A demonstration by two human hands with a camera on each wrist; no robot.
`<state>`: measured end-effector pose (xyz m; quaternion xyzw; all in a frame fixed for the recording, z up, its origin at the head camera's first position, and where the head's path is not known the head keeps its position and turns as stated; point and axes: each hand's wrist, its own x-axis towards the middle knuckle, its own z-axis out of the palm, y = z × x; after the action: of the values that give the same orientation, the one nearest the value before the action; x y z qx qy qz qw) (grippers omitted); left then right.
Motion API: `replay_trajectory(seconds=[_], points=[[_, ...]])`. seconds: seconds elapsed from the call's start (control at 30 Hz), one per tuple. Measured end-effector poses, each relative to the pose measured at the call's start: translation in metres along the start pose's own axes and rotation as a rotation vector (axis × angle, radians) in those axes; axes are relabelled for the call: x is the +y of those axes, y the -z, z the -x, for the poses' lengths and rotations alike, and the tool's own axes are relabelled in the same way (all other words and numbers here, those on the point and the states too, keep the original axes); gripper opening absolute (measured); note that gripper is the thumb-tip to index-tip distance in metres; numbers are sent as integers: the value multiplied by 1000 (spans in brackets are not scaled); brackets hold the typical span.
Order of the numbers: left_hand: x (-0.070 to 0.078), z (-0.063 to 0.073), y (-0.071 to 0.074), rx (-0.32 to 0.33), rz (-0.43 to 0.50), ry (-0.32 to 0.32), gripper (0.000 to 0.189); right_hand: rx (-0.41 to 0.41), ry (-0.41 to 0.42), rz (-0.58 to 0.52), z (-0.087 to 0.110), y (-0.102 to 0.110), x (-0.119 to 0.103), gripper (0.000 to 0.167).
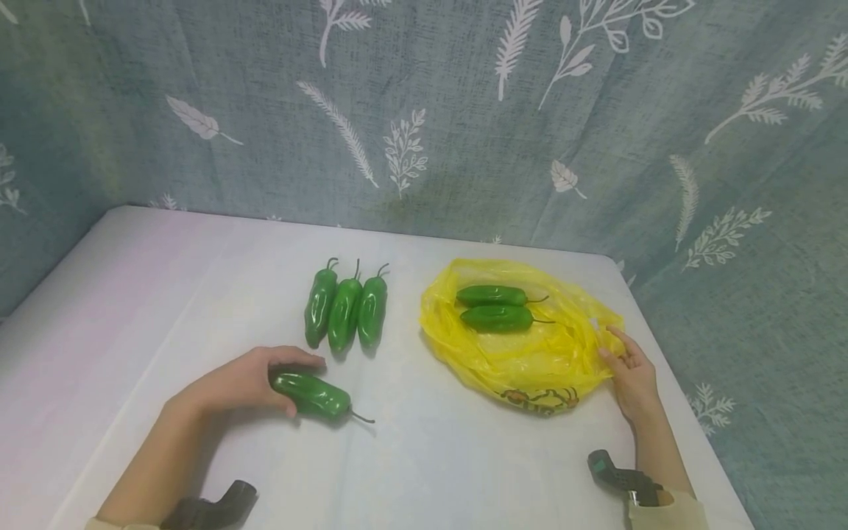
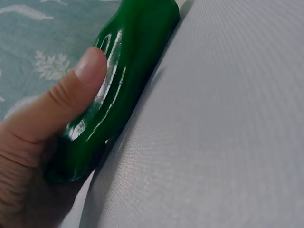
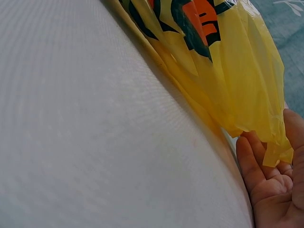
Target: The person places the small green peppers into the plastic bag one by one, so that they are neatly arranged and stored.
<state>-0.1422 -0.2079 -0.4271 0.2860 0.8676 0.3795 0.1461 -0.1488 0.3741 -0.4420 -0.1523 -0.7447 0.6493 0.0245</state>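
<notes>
A pepper [image 1: 314, 396] is held low over or on the white table [image 1: 411, 471] by the left hand [image 1: 255, 375]; whether the table is touched cannot be told. It is gripped at its blunt end, between thumb [image 2: 90, 71] and fingers. Its long side is set mostly left to right, with the stem [image 1: 362, 419] pointed right and a little toward the person.

The yellow bag [image 1: 523, 364] is found to the right of that grip and farther back, so the stem end is the end nearest to it. The far right edge of the bag is pinched by the right hand [image 1: 636, 372], well apart from the pepper. Two peppers [image 1: 493, 318] can be seen lying in the bag, stems to the right. Three peppers [image 1: 344, 313] are set side by side just past the left hand, stems pointed away.

In the left wrist view, the thumb is shown flat on the shiny side, but the stem is cut off. In the right wrist view, a loose bit of bag is shown between thumb and fingers; no peppers are seen there.
</notes>
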Motion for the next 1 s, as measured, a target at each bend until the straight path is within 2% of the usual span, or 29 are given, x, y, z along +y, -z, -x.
replay_trajectory(seconds=[0.13, 0.2, 0.33, 0.5, 0.63, 0.9, 1.0], points=[[-4, 0, -5, 3, 4, -27, 83, -3, 6, 1, -1, 0, -1, 65], [-6, -1, -6, 3, 20, -34, 81, -8, 15, 1, -1, 1, 0, 64], [-7, -2, -7, 9, 57, -2, 70, -12, 28, 6, -1, 0, 0, 63], [-5, -1, -7, 21, 74, 60, 64, 15, -13, 58, 1, -1, -2, 64], [-2, -2, -7, 31, 88, 97, 59, 16, -17, 42, 1, 0, -2, 65], [5, -7, -1, 16, 159, 140, 55, 18, -4, 27, -1, 0, -1, 64], [6, -13, 1, 0, 142, 138, 53, 18, 6, 25, 1, -2, -1, 63]])
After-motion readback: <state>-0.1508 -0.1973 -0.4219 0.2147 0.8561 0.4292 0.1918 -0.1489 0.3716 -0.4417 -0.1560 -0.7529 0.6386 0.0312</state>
